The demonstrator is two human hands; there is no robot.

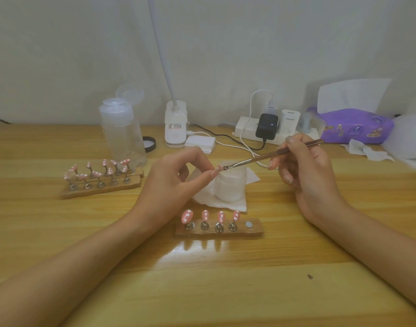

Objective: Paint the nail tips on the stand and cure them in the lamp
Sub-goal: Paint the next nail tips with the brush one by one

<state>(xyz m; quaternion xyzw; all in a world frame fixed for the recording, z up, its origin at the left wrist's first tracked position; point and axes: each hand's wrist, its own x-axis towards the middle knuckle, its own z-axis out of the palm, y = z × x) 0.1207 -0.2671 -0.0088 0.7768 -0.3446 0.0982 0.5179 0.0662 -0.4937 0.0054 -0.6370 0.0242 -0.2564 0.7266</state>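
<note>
Probably home desk: tissue pack (pixel 357 126), power strip (pixel 244 128).

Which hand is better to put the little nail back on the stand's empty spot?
Left. The left hand pinches the nail tip, while the right hand grips the brush. The near stand has its free magnet at its right end.

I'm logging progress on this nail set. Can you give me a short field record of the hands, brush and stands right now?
left hand: pinches one pink nail tip, off the stand
right hand: holds the brush, bristles at that tip
near stand: four dotted pink tips, rightmost slot empty
far stands: two rows of such tips
gooseneck lamp: at the back wall
</note>
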